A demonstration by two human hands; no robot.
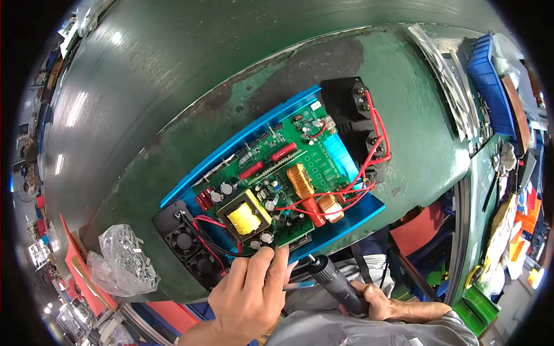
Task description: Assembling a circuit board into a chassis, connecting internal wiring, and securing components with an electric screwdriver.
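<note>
My left hand (248, 291) is closed, its fingertips pressed at the near wall of a blue metal housing (365, 212). A thin blue-grey strip (299, 285) pokes out beside its fingers; what they pinch is hidden. My right hand (372, 300) grips a black electric screwdriver (336, 284), whose tip points up toward the housing's near edge without touching it. Inside the housing lies a green circuit board (318, 164) with a yellow-wrapped transformer (245, 219) and copper coils (300, 180). A black end panel with fans (186, 241) lies at the left end, another black panel (343, 115) at the right.
Red wires (378, 130) link the right panel to the board. On the green bench (415, 155), a clear bag of small metal parts (124, 259) lies at left. Metal strips (447, 81) and a blue bin (490, 86) are at far right. The bench's near edge runs close to my body.
</note>
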